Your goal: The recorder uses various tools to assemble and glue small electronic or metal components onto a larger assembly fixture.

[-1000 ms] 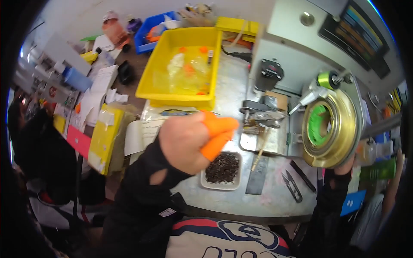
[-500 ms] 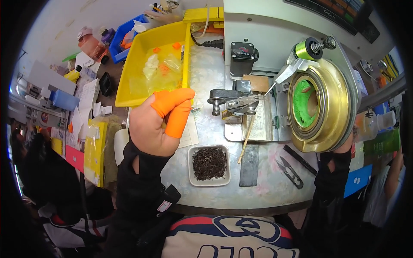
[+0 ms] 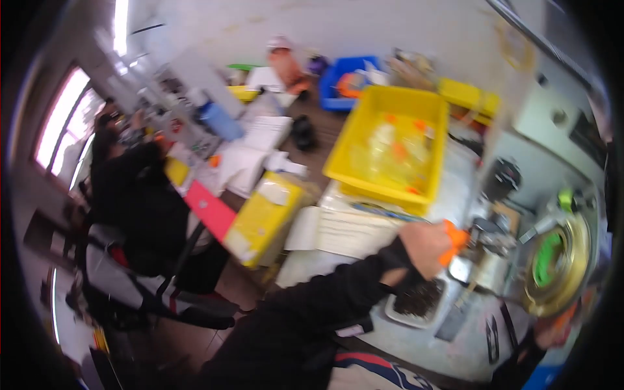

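We are finding free room over the pale tabletop (image 3: pixel 459 183) between the yellow rectangular plastic tub (image 3: pixel 383 196) and grey metal clamp (image 3: pixel 492 240). A round gold metal wheel (image 3: pixel 574 266) is blocking the right; a square white tray (image 3: pixel 407 319), the near side.

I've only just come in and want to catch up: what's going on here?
Someone is working at a bench machine. Their left hand, with orange covers on the fingers, is near the machine's metal clamp; blur hides whether it holds anything. Their right hand is at the lower edge of the brass wheel. A white dish of dark bits sits below the left hand, and a yellow bin stands farther back.
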`<action>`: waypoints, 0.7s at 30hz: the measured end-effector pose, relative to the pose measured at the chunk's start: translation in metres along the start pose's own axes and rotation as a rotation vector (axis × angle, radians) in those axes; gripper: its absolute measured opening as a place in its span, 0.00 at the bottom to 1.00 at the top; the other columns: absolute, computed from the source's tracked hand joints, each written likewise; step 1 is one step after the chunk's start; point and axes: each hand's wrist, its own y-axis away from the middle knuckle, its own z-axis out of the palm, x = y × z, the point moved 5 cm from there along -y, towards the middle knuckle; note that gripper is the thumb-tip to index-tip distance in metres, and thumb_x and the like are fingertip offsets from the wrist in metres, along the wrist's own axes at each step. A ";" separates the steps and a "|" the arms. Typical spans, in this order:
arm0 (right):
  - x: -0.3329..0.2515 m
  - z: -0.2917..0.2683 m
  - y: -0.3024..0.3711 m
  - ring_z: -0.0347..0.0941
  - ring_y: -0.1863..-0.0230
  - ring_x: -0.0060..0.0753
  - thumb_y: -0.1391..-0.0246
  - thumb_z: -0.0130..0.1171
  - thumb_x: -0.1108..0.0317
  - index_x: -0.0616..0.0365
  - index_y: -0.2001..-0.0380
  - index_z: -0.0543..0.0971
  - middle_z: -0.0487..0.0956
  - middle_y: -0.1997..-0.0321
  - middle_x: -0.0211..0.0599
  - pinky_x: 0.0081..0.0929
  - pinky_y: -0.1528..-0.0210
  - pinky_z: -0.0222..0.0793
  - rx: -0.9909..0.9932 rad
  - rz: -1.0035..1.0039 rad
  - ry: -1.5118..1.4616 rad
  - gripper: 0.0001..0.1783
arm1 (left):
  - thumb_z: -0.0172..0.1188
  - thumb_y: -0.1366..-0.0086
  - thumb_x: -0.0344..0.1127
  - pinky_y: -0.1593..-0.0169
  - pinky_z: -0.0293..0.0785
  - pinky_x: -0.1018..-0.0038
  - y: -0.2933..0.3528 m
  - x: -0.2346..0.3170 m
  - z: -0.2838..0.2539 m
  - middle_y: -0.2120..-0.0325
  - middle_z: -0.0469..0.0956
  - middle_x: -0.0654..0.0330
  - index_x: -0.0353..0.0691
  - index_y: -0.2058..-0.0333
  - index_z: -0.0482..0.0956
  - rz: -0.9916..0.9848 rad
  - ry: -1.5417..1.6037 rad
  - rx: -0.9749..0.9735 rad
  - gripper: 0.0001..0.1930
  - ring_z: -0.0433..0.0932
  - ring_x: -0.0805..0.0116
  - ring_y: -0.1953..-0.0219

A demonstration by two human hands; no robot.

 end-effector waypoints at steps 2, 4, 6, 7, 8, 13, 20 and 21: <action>-0.033 0.041 0.012 0.56 0.49 0.30 0.48 0.37 0.58 0.59 0.47 0.54 0.57 0.46 0.35 0.25 0.52 0.58 0.127 -0.127 0.289 0.26 | 0.55 0.56 0.32 0.78 0.66 0.72 -0.001 -0.011 0.017 0.80 0.67 0.61 0.42 0.74 0.71 -0.040 0.015 -0.051 0.07 0.69 0.62 0.80; -0.114 0.092 0.003 0.67 0.71 0.41 0.53 0.46 0.59 0.64 0.66 0.69 0.71 0.69 0.45 0.32 0.63 0.60 0.112 0.074 0.167 0.18 | 0.53 0.51 0.36 0.70 0.68 0.71 -0.003 -0.008 0.021 0.71 0.67 0.56 0.34 0.66 0.69 -0.079 0.111 -0.110 0.14 0.69 0.60 0.72; -0.171 0.151 -0.009 0.62 0.82 0.35 0.51 0.46 0.60 0.65 0.73 0.69 0.68 0.79 0.42 0.26 0.71 0.58 -0.401 -0.226 0.105 0.15 | 0.53 0.50 0.39 0.64 0.65 0.69 -0.001 0.002 0.003 0.66 0.65 0.51 0.29 0.62 0.66 -0.180 0.133 -0.242 0.20 0.68 0.57 0.67; -0.176 0.172 -0.014 0.62 0.80 0.35 0.51 0.46 0.61 0.66 0.72 0.70 0.68 0.79 0.41 0.25 0.70 0.58 -0.499 -0.127 0.089 0.15 | 0.53 0.50 0.41 0.63 0.64 0.68 0.001 0.000 0.003 0.65 0.64 0.50 0.28 0.63 0.66 -0.180 0.128 -0.295 0.21 0.67 0.56 0.66; -0.174 0.191 -0.016 0.62 0.78 0.35 0.51 0.46 0.62 0.66 0.71 0.70 0.67 0.78 0.41 0.23 0.69 0.58 -0.596 -0.024 0.074 0.15 | 0.53 0.50 0.43 0.62 0.63 0.68 0.005 -0.002 0.007 0.64 0.63 0.48 0.27 0.63 0.65 -0.181 0.125 -0.350 0.23 0.67 0.55 0.66; -0.124 0.214 -0.021 0.61 0.67 0.27 0.50 0.47 0.68 0.66 0.54 0.59 0.65 0.64 0.37 0.23 0.65 0.60 -0.336 0.496 -0.441 0.21 | 0.50 0.49 0.46 0.64 0.62 0.70 -0.002 0.003 0.026 0.72 0.66 0.51 0.30 0.69 0.70 -0.198 0.054 -0.413 0.20 0.68 0.58 0.69; -0.012 0.194 -0.026 0.58 0.66 0.18 0.48 0.39 0.58 0.56 0.47 0.55 0.63 0.56 0.29 0.14 0.72 0.53 -0.098 0.550 -0.727 0.26 | 0.47 0.48 0.39 0.65 0.62 0.71 -0.002 -0.005 0.053 0.71 0.67 0.51 0.32 0.72 0.72 -0.153 -0.063 -0.387 0.13 0.68 0.61 0.69; -0.005 0.186 -0.031 0.59 0.66 0.19 0.48 0.40 0.57 0.57 0.47 0.55 0.63 0.57 0.29 0.15 0.71 0.54 -0.140 0.567 -0.740 0.27 | 0.47 0.49 0.36 0.66 0.63 0.72 -0.006 -0.001 0.046 0.71 0.68 0.52 0.32 0.71 0.72 -0.135 -0.049 -0.454 0.12 0.69 0.62 0.69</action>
